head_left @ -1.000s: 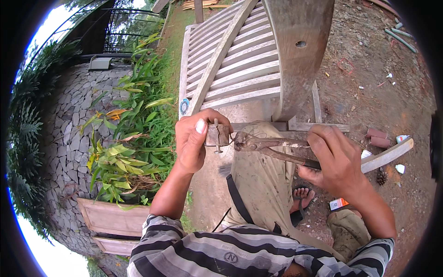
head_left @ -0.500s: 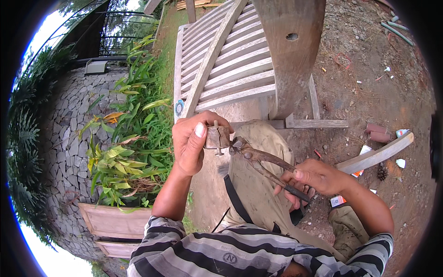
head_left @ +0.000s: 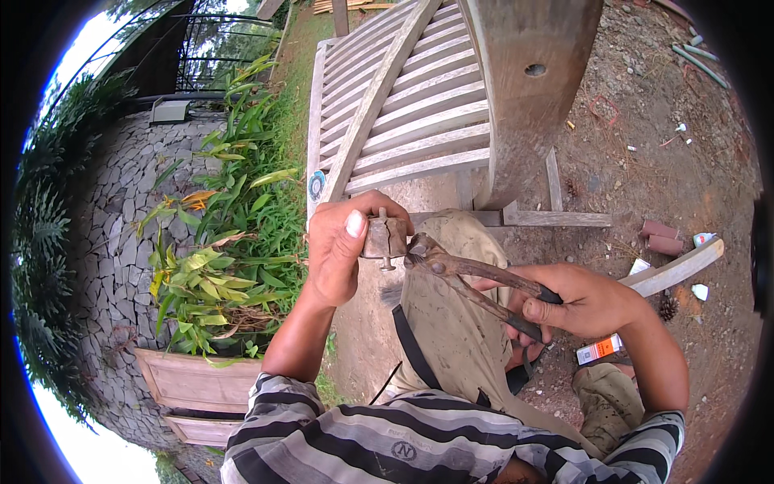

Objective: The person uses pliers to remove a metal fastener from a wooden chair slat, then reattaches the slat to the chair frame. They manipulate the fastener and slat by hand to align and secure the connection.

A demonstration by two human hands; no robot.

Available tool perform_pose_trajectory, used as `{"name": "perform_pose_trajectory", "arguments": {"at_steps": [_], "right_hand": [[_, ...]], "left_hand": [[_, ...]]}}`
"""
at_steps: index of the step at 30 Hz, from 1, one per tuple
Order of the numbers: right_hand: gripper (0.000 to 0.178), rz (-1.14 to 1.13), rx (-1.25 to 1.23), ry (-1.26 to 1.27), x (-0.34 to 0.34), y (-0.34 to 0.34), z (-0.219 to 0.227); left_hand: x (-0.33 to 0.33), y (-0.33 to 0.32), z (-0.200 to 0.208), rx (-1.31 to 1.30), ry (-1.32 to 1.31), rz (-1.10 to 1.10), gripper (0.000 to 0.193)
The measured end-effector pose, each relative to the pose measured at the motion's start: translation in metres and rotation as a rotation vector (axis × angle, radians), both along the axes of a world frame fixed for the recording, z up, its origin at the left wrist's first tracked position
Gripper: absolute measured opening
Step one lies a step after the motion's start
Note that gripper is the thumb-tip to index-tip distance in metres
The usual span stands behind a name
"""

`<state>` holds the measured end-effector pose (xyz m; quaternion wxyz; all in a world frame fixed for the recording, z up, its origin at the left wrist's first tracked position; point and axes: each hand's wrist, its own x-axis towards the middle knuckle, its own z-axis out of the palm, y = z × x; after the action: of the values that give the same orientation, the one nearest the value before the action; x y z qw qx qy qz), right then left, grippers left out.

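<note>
My left hand is closed around a small, cracked, brown wooden block, thumb on its near face. A metal bolt or nail runs through the block and sticks out at its top and bottom. In my right hand is a rusty pair of pincers, gripped by its dark-ended handles, which stand somewhat apart. The pincers' head lies against the right side of the block; what its jaws bite on, if anything, is too small to tell. Both hands are above my trousered leg.
Ahead stands a weathered slatted wooden bench with a broad, holed board. Right, on the dirt, lie a curved wooden piece, reddish rolls and an orange-white box. Plants and a stone wall are left.
My right hand has shifted its grip up and right along the pincers, uncovering more of the handle ends. The pincers' head stays by the block. My left hand has barely moved.
</note>
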<state>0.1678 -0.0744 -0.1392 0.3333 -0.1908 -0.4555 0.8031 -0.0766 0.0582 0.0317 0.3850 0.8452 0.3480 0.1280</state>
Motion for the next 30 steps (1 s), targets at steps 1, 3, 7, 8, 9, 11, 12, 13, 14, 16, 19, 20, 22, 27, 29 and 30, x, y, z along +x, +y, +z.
{"name": "perform_pose_trajectory", "arguments": {"at_steps": [1,3,7,8,9,11,12,13,14,16,19,20,22,27,29,30], "right_hand": [[0.062,0.002,0.026,-0.022,-0.001,0.000,0.000],[0.060,0.008,0.078,-0.064,-0.006,0.001,0.000],[0.054,-0.599,0.701,-0.786,-0.001,-0.011,0.025],[0.055,-0.760,0.805,-0.862,-0.003,-0.016,0.018],[0.056,-0.921,0.906,-0.935,-0.003,-0.021,0.012],[0.050,-1.152,1.206,-1.158,0.001,-0.021,0.007],[0.049,-1.306,1.279,-1.195,0.004,-0.012,0.010],[0.050,-1.306,1.281,-1.218,0.006,-0.011,0.012],[0.050,-1.307,1.284,-1.246,0.009,-0.010,0.014],[0.050,-1.174,1.210,-1.276,0.010,-0.009,0.014],[0.047,-0.999,0.975,-1.059,-0.004,-0.007,0.003],[0.047,-0.973,0.895,-0.952,-0.010,-0.007,-0.001],[0.046,-0.792,0.689,-0.677,-0.020,-0.008,-0.008],[0.049,-0.470,0.330,-0.178,-0.052,-0.013,-0.007],[0.048,-0.542,0.300,-0.061,-0.082,-0.018,-0.014],[0.048,-0.583,0.282,0.001,-0.100,-0.020,-0.014]], "left_hand": [[0.000,0.000,0.000,0.002,0.001,-0.007,0.067],[-0.001,0.000,0.000,0.006,0.005,-0.021,0.068],[-0.003,0.001,0.002,-0.012,-0.017,0.005,0.067],[-0.004,0.002,0.003,-0.024,-0.032,0.008,0.067],[-0.005,0.003,0.003,-0.038,-0.046,0.012,0.067],[-0.003,0.002,0.002,-0.038,-0.057,0.013,0.066],[-0.004,0.001,0.002,-0.028,-0.057,0.014,0.066],[-0.005,0.000,0.002,-0.018,-0.057,0.016,0.067],[-0.005,0.000,0.003,-0.005,-0.045,0.009,0.067],[-0.005,0.004,0.004,0.002,-0.013,-0.006,0.068],[-0.002,0.003,0.005,0.021,0.015,0.003,0.069],[0.000,0.003,0.005,0.025,0.018,-0.006,0.069],[0.000,0.002,0.007,0.033,0.039,-0.014,0.070],[-0.006,-0.002,0.006,0.058,0.050,0.019,0.072],[-0.007,-0.004,0.007,0.069,0.049,0.032,0.073],[-0.008,-0.004,0.007,0.069,0.047,0.043,0.073]]}}
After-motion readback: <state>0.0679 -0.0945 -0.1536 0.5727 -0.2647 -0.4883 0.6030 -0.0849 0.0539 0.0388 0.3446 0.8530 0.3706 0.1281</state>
